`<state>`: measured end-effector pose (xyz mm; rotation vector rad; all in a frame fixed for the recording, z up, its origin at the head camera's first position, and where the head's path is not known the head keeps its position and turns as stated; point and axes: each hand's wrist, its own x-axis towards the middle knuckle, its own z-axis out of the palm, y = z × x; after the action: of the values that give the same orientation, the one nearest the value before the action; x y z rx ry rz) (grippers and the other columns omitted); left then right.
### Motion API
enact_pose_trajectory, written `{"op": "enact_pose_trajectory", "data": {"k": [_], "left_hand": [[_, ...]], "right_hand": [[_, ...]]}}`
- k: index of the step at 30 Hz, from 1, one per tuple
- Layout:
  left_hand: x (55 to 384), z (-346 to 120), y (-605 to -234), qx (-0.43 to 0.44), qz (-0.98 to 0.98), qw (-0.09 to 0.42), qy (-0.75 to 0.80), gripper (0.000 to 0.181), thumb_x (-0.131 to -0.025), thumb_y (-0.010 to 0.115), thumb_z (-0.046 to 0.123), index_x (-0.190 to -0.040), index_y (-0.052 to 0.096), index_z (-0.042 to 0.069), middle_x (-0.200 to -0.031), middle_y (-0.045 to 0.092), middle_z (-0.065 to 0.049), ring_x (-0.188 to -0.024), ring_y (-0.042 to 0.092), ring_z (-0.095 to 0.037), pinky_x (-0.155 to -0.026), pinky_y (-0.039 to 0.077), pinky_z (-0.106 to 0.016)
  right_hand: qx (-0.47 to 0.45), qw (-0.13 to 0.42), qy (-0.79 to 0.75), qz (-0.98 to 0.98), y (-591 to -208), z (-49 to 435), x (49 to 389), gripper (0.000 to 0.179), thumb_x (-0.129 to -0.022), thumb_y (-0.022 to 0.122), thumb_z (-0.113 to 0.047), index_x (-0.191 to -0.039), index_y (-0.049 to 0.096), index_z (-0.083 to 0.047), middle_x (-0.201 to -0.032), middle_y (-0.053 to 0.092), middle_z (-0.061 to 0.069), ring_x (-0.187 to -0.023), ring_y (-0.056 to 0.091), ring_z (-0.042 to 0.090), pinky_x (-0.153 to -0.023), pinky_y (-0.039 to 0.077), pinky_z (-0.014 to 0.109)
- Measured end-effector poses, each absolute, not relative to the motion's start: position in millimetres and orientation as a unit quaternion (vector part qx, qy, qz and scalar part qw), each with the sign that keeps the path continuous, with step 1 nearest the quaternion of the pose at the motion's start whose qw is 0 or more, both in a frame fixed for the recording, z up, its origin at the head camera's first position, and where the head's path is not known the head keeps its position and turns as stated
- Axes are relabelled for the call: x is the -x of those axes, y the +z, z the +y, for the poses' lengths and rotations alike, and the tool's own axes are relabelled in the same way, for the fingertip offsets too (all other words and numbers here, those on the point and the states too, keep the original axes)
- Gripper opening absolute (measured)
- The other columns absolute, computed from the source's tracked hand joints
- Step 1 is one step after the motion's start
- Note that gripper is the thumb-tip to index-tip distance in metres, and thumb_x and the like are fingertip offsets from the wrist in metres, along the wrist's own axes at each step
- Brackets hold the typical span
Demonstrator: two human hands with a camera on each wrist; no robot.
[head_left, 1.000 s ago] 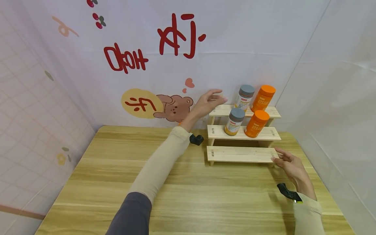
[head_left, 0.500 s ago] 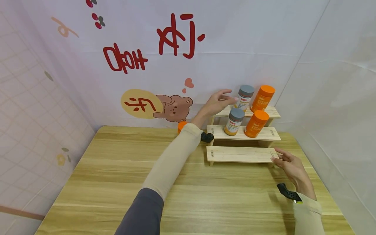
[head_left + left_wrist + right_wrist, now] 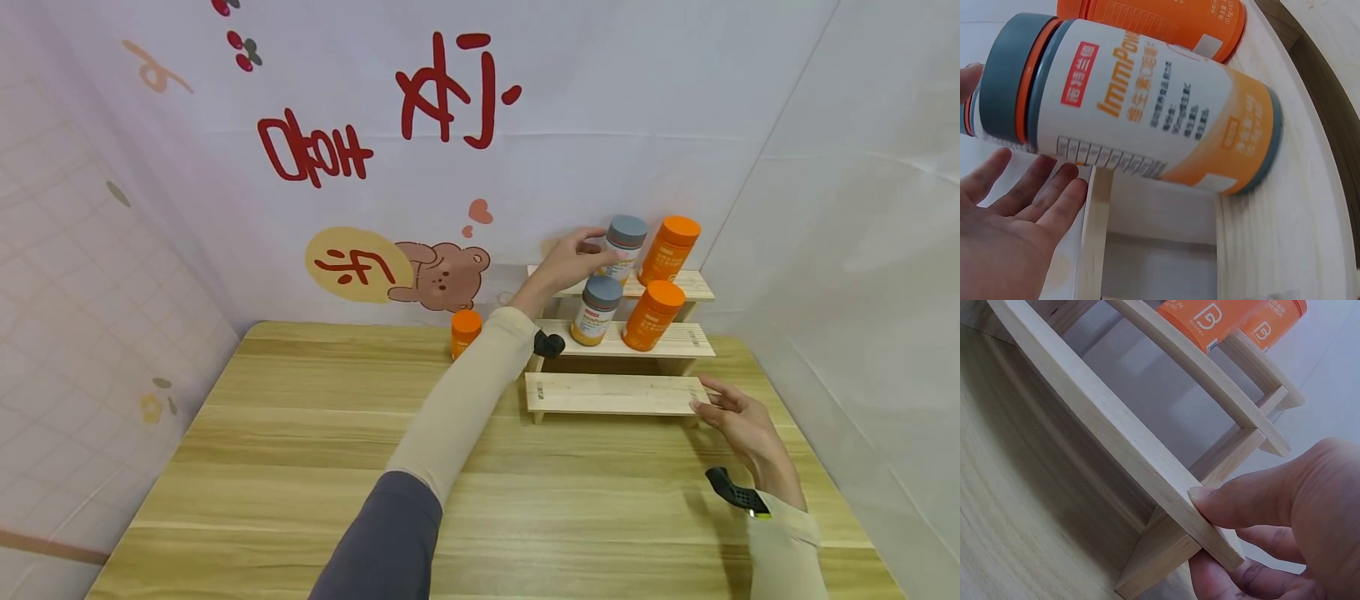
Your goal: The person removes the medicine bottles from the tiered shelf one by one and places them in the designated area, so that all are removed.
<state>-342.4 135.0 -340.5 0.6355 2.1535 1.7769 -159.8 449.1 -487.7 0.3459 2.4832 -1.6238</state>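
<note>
A three-step wooden display rack point(image 3: 607, 393) stands at the right of the table. On its top step is a grey-capped supplement bottle point(image 3: 626, 237) beside an orange bottle point(image 3: 672, 248). My left hand point(image 3: 567, 262) is at the left of that grey-capped bottle, thumb in front and fingers spread; firm contact cannot be made out. In the left wrist view, the middle step's grey-capped bottle point(image 3: 1129, 106) fills the foreground and mostly hides the one behind. My right hand point(image 3: 742, 425) pinches the right end of the lowest step, thumb on top and fingers beneath.
Another orange bottle point(image 3: 654, 317) stands on the middle step. A separate orange bottle point(image 3: 465, 332) stands on the table point(image 3: 300, 433) near the back wall, partly behind the left sleeve. White printed sheets point(image 3: 600, 100) enclose the back and sides.
My left hand has moved right, from beside the rack to the top step's grey-capped bottle. The orange bottle behind the sleeve has come into view. My right hand keeps its hold.
</note>
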Motion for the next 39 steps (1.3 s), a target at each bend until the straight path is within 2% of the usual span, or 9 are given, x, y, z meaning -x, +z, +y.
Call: {"op": "enact_pose_trajectory", "data": {"k": [4,8,15,22,39], "left_hand": [[344,141,-341,-0.216,0.761,0.133,0.598,0.07,-0.095,0.071,0.041,-0.156,0.043,0.024,-0.146,0.055,-0.008,-0.126,0.058,-0.022,-0.103,0.054,-0.037],[343,147,-341,-0.215,0.773,0.125,0.584,0.07,-0.095,0.071,0.042,-0.156,0.043,0.024,-0.143,0.057,-0.007,-0.124,0.059,-0.023,-0.101,0.054,-0.039],[340,155,-340,-0.202,0.786,0.109,0.575,0.065,-0.095,0.071,0.042,-0.153,0.047,0.025,-0.136,0.061,-0.005,-0.117,0.063,-0.022,-0.095,0.057,-0.041],[340,158,-343,-0.2,0.791,0.089,0.571,0.062,-0.096,0.071,0.041,-0.152,0.05,0.024,-0.137,0.061,-0.006,-0.117,0.063,-0.023,-0.094,0.058,-0.042],[337,135,-352,-0.162,0.745,0.073,0.643,0.065,-0.095,0.072,0.043,-0.152,0.047,0.023,-0.133,0.06,-0.004,-0.115,0.06,-0.019,-0.097,0.055,-0.036]], "right_hand": [[-0.108,0.075,-0.537,0.833,-489,450,160,0.083,-0.1,0.067,-0.038,-0.164,0.023,-0.008,-0.127,0.05,-0.005,-0.099,0.061,-0.007,-0.087,0.055,0.015],[-0.105,0.075,-0.535,0.835,-489,451,160,0.083,-0.1,0.066,-0.038,-0.164,0.022,-0.007,-0.128,0.052,-0.006,-0.099,0.062,-0.008,-0.087,0.055,0.015],[-0.111,0.077,-0.533,0.835,-489,451,159,0.084,-0.1,0.067,-0.039,-0.164,0.023,-0.008,-0.138,0.048,0.007,-0.099,0.061,-0.008,-0.087,0.054,0.015],[-0.109,0.077,-0.532,0.836,-488,449,159,0.085,-0.099,0.067,-0.04,-0.164,0.023,-0.008,-0.148,0.042,0.019,-0.099,0.059,-0.009,-0.087,0.054,0.015],[-0.111,0.086,-0.519,0.843,-489,452,159,0.084,-0.101,0.064,-0.043,-0.165,0.021,-0.011,-0.155,0.037,0.023,-0.099,0.058,-0.01,-0.085,0.051,0.013]]}}
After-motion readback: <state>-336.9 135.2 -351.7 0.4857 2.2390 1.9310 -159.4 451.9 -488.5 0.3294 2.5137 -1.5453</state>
